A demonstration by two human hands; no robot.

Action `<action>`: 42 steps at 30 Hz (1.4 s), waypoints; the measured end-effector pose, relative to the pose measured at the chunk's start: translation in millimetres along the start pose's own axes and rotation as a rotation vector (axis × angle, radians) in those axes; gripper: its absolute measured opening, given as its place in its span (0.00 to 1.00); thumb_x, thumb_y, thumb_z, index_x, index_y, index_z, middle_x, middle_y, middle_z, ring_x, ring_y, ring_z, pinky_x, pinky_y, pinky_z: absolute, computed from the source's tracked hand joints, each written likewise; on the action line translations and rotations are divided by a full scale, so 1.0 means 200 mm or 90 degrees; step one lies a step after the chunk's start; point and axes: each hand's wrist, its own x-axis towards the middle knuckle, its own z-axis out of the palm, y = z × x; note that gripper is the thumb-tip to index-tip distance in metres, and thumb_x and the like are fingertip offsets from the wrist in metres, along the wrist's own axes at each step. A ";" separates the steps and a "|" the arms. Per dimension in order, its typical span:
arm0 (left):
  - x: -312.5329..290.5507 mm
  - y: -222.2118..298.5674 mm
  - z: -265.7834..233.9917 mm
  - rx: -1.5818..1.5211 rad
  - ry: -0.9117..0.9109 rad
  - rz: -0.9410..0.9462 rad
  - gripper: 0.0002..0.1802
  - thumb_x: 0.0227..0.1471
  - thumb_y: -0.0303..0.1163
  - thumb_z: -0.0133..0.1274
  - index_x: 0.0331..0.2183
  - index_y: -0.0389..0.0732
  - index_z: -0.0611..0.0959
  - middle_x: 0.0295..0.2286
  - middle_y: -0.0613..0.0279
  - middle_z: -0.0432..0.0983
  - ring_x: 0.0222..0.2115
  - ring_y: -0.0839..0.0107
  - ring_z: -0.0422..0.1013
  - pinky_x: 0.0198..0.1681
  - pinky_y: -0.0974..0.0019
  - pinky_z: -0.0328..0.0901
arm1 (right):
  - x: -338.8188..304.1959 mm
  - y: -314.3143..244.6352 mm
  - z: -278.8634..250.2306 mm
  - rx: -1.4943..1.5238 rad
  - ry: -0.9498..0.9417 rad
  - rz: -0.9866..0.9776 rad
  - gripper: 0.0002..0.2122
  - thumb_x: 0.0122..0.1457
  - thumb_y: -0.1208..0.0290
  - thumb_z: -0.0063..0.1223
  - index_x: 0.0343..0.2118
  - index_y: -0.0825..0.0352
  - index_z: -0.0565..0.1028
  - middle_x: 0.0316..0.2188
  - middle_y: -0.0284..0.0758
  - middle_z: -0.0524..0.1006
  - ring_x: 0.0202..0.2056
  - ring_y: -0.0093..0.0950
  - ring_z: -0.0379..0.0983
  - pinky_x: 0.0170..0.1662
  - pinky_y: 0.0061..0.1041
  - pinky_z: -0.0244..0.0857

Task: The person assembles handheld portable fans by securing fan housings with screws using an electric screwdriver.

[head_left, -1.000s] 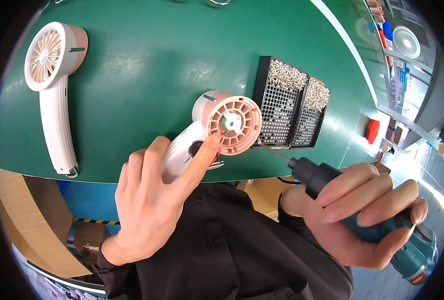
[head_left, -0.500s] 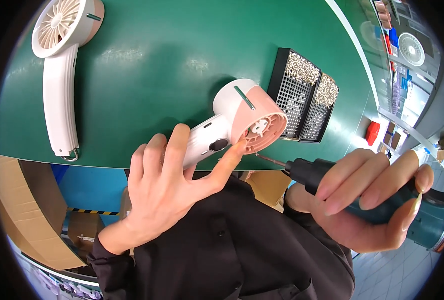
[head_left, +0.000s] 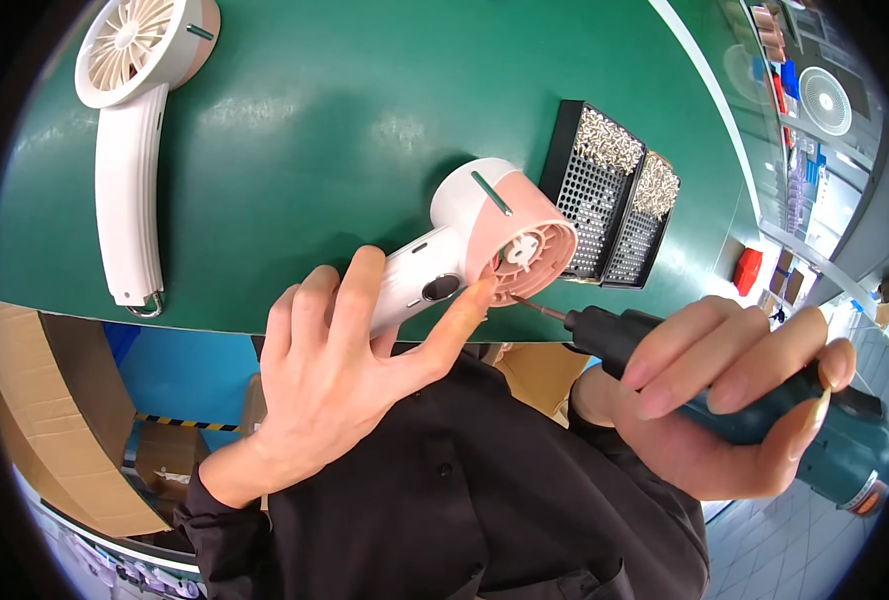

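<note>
My left hand (head_left: 334,365) is closed round the white handle of a pink and white handheld fan (head_left: 472,235), its thumb pressed at the rim of the round head. The head is turned partly toward me, showing a pink inside with a white piece at its centre. In my right hand (head_left: 729,400) is a dark green and black electric screwdriver (head_left: 614,335), pointing left. Its thin bit reaches the lower edge of the fan head; whether a screw sits at the tip is too small to tell.
Another handheld fan (head_left: 129,190), with its grille on, lies at the left of the green table (head_left: 294,130). Beyond the fan head stand black perforated screw trays (head_left: 609,195) with many small silver screws. Cardboard boxes (head_left: 69,420) are below the table's near edge.
The screwdriver has moved slightly left and up, bringing its bit inside the fan head's lower rim. My left hand keeps its hold on the fan, almost unmoved.
</note>
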 end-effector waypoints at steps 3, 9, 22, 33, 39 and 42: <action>0.03 -0.01 -0.02 -0.065 -0.033 -0.028 0.43 0.32 0.24 0.56 0.53 0.71 0.73 0.39 0.58 0.68 0.30 0.64 0.67 0.32 0.64 0.64 | 0.01 0.01 0.03 0.034 0.074 -0.062 0.15 0.62 0.65 0.38 0.44 0.72 0.64 0.22 0.35 0.63 0.09 0.26 0.58 0.11 0.26 0.56; 0.09 -0.05 -0.06 -0.128 -0.051 -0.053 0.36 0.36 0.24 0.57 0.51 0.61 0.78 0.43 0.55 0.68 0.36 0.61 0.67 0.40 0.64 0.63 | 0.05 -0.02 0.03 0.084 0.083 -0.060 0.14 0.62 0.64 0.38 0.42 0.71 0.62 0.23 0.34 0.63 0.09 0.25 0.57 0.11 0.26 0.56; 0.16 0.04 -0.08 -0.292 0.095 0.027 0.16 0.33 0.28 0.68 0.31 0.41 0.85 0.30 0.69 0.73 0.32 0.69 0.67 0.36 0.68 0.60 | -0.04 -0.06 0.09 0.008 0.080 -0.109 0.13 0.61 0.62 0.43 0.39 0.68 0.60 0.20 0.31 0.65 0.08 0.23 0.59 0.13 0.22 0.61; 0.16 -0.02 -0.02 -0.235 -0.062 -0.126 0.42 0.28 0.34 0.67 0.53 0.52 0.76 0.36 0.58 0.69 0.34 0.62 0.67 0.36 0.62 0.63 | -0.01 -0.01 0.07 -0.032 0.022 -0.140 0.15 0.61 0.64 0.44 0.42 0.71 0.62 0.20 0.34 0.64 0.08 0.25 0.55 0.11 0.25 0.56; 0.18 0.00 -0.02 -0.200 -0.036 -0.076 0.39 0.32 0.29 0.66 0.52 0.46 0.76 0.33 0.61 0.70 0.27 0.66 0.66 0.29 0.66 0.63 | -0.01 -0.02 0.02 -0.028 0.014 -0.148 0.15 0.60 0.66 0.42 0.44 0.71 0.62 0.21 0.36 0.64 0.08 0.27 0.56 0.10 0.26 0.56; 0.20 0.00 -0.05 -0.211 -0.051 -0.083 0.39 0.31 0.27 0.66 0.52 0.46 0.76 0.33 0.61 0.70 0.27 0.66 0.66 0.29 0.65 0.63 | 0.02 -0.02 0.03 -0.041 -0.015 -0.117 0.15 0.61 0.65 0.41 0.44 0.71 0.62 0.21 0.37 0.63 0.08 0.27 0.57 0.11 0.26 0.58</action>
